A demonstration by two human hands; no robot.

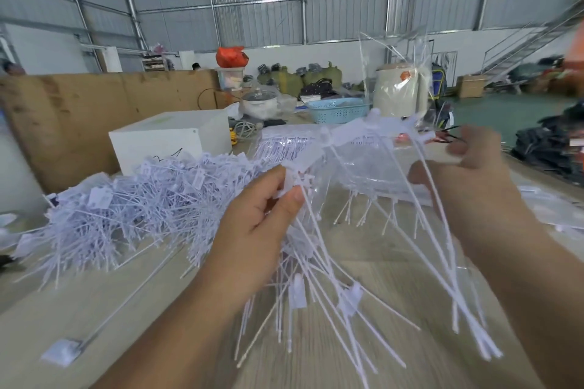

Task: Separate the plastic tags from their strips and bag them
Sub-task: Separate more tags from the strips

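- One big wooden table (pixel 395 268) under everything, pale grain, blurred from motion.
- Cardboard sheet (pixel 104 110) stands along the far left edge of the table.
- Heap of loose white tags (pixel 132 208) on the table to my left, long thin tails sticking out every way.
- White box (pixel 167 140) behind that heap, near the cardboard.
- Clear bag (pixel 395 66) stands upright past my right hand, a few tags showing inside; can't tell what holds it up.
- Flat clear packs of tags (pixel 316 145) lie on the table behind my hands.
- Cream kettle (pixel 399 91) and blue basket (pixel 338 109) at the far end, behind the bag.
- Strip of tags (pixel 357 133) held up above the table between my two hands, tails hanging down and fanning toward me.
- My left hand (pixel 265 215) pinches the near end of the strip, thumb and fingers clamped on it.
- My right hand (pixel 471 174) is at the far end, fingers curled around several tails; grip looks closed on them, blur hides the fingertips.
- One single tag (pixel 63 354) lies alone on the table at lower left, well apart from the heap.
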